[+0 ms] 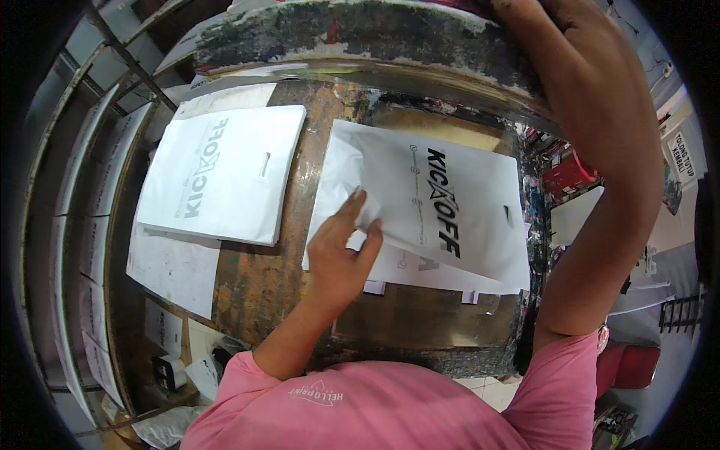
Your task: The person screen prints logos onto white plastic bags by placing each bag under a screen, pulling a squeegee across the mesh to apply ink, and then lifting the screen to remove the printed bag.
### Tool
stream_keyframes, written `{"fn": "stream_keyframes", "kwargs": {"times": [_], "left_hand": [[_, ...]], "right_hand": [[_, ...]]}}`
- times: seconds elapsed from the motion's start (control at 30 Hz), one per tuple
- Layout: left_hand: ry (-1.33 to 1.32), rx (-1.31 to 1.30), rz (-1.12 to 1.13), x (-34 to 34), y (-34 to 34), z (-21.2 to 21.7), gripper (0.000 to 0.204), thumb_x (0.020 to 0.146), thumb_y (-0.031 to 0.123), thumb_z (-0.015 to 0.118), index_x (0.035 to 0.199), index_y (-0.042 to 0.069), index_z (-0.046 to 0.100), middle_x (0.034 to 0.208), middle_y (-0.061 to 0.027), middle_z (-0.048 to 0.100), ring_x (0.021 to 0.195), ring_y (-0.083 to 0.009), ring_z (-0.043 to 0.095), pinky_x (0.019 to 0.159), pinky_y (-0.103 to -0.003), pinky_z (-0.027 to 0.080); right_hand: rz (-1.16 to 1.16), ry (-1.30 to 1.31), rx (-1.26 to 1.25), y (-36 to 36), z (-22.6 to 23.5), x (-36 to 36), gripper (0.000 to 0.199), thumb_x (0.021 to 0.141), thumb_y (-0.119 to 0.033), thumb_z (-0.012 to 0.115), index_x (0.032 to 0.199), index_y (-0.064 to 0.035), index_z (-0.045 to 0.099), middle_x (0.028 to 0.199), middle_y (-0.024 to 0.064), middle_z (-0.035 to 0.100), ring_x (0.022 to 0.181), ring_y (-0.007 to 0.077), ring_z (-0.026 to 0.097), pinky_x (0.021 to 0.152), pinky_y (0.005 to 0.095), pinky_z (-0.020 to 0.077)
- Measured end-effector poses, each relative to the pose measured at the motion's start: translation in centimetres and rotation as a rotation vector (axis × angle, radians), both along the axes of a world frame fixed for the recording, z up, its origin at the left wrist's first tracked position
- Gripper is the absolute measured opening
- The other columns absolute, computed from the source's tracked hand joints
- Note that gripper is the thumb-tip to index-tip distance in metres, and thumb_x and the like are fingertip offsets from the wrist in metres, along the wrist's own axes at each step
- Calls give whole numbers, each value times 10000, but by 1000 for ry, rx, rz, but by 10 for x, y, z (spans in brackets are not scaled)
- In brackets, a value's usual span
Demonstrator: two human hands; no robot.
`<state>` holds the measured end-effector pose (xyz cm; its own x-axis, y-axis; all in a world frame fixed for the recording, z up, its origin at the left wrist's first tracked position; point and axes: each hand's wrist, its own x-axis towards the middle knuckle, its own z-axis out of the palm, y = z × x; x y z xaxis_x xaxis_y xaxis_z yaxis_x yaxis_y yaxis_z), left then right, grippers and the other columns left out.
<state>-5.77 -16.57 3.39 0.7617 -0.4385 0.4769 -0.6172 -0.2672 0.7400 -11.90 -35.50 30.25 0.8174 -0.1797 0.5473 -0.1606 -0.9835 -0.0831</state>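
A white plastic bag point(480, 202) with bold black print and a small punched handle slot lies on the worktop in front of me. My left hand point(337, 251) rests at its left part, thumb and forefinger spread against the rumpled plastic. Along the near side the bag's edge lifts off a printed white sheet point(409, 262) underneath. Raised across the far side is a screen-printing frame point(360, 37), its dark surface smeared with ink. My right hand point(570, 37) reaches up and grips the frame's right end; its fingertips are partly cut off by the picture's edge.
Left of the bag sits a stack of printed white bags point(217, 172) on a pale sheet point(180, 274). A metal rack point(112, 187) with several sheets on its shelves stands at the far left. To the right are a red container point(570, 172) and a red seat point(630, 365).
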Motion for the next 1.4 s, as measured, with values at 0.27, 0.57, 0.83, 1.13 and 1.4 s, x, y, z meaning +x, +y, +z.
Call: {"fn": "stream_keyframes", "kwargs": {"times": [0.27, 0.57, 0.83, 1.13, 1.4], "left_hand": [[399, -63, 241, 58, 110, -11, 562, 890, 6, 661, 1438, 7, 533, 1053, -125, 699, 756, -116, 655, 632, -252, 549], [293, 186, 340, 239, 296, -23, 680, 756, 10, 613, 1432, 33, 547, 1136, -175, 694, 643, -143, 644, 628, -284, 550], [507, -317, -338, 94, 168, 18, 670, 957, 235, 699, 1513, 23, 392, 1495, -236, 472, 1322, -332, 543, 1141, -426, 390], [1517, -738, -269, -74, 154, -70, 1157, 858, 859, 406, 1521, -62, 183, 1385, -288, 470, 1326, -382, 494, 1132, -511, 412], [1508, -609, -68, -80, 166, -126, 917, 979, 732, 329, 1469, -38, 239, 1307, -277, 525, 1224, -386, 577, 1096, -523, 463]], "right_hand": [[25, -36, 2, -9, -13, 1, 441, 959, -408, 532, 1043, 1, 677, 811, 220, 654, 719, 350, 638, 702, 400, 493], [-30, -57, 27, 6, -28, -9, 516, 977, -471, 534, 1158, -10, 677, 914, 250, 690, 818, 389, 678, 786, 425, 509], [-113, -98, -52, 42, -68, -37, 615, 945, -412, 571, 1418, -26, 495, 1110, 306, 667, 1036, 455, 648, 935, 480, 480], [112, 475, 200, 85, -270, -132, 364, 859, -345, 721, 1119, -96, 670, 1016, 137, 613, 967, 317, 584, 839, 462, 459], [133, 443, 218, 67, -322, -91, 522, 724, -263, 825, 1177, -91, 633, 999, 90, 588, 954, 301, 590, 776, 425, 529]]}}
